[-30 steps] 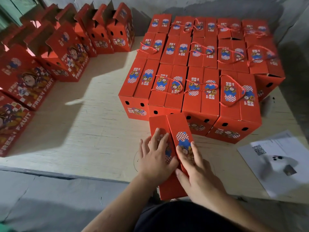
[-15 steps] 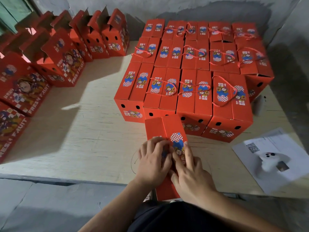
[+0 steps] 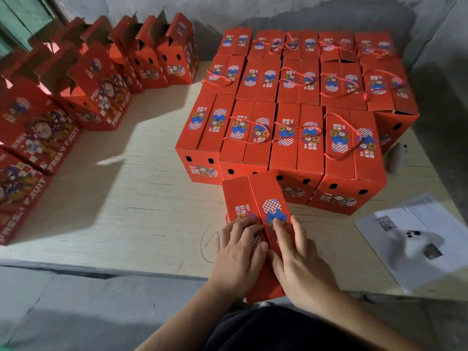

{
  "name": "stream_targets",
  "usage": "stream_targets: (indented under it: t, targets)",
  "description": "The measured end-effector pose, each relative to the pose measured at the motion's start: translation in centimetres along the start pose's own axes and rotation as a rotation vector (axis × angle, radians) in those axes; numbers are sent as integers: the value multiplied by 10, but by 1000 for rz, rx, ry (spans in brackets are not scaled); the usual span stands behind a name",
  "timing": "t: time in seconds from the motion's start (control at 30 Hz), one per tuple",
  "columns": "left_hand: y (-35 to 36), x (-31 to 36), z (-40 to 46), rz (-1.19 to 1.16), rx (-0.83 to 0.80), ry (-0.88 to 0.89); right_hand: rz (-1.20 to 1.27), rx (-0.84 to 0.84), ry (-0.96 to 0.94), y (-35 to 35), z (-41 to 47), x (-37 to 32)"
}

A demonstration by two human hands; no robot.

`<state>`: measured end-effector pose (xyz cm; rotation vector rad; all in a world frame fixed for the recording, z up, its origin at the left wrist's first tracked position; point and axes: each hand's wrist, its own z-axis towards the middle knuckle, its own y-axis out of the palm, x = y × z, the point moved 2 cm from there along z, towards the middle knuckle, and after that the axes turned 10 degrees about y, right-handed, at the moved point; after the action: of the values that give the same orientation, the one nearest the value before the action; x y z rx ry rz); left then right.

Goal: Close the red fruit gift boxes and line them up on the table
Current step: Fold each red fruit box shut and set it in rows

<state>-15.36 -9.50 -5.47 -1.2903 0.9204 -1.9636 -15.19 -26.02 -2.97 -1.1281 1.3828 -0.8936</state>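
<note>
A red fruit gift box [image 3: 253,196] stands at the table's near edge, its two top flaps folded together. My left hand [image 3: 239,252] presses flat on the left flap, and my right hand [image 3: 296,254] presses flat on the right flap; both sets of fingers lie straight over the printed labels. Behind this box, several closed red boxes [image 3: 298,102] stand in tight rows, many with red cord handles on top. Along the left side several open boxes [image 3: 101,89] stand in a curved line with their flaps up.
The pale wooden table [image 3: 141,203] carries a white sheet of paper [image 3: 415,239] with a small white object on it at the near right. A grey wall runs behind and along the right. Grey floor lies below the table's near edge.
Both hands slid along the top of the near box toward its middle and now press the flaps down side by side. The view shifted a little.
</note>
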Motion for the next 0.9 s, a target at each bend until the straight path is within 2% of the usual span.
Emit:
stream_targets:
  t: [0.07,0.13,0.2,0.27,0.3,0.37,0.43,0.53,0.63,0.73,0.83,0.9]
  targets:
    - [4,0,-3,-88,21,-63,-80,46,-10,-1,-1,-6]
    - [5,-1,-3,-245,101,-281,-108,92,-22,1,0,-6]
    - [4,-2,-2,-522,129,-573,-66,43,-20,2,2,-4]
    - [4,0,2,-945,112,-658,30,-16,-8,2,4,1]
    - [4,0,3,-1044,99,-648,106,-60,-5,2,5,7]
    - [0,0,7,-1068,88,-608,265,-156,30,0,11,19]
    - [-3,-2,6,-1078,75,-634,316,-217,46,-2,15,25]
    - [-6,-9,4,-1052,93,-634,333,-206,-18,-4,13,20]
    - [-7,-15,1,-981,62,-613,367,-218,13,-2,9,22]
    - [-8,-17,-2,-952,45,-603,250,-209,31,-1,6,20]
    - [-5,-12,-6,-956,69,-727,210,-240,63,0,11,17]
    - [-4,-12,-13,-1026,65,-908,358,-312,130,-4,16,17]
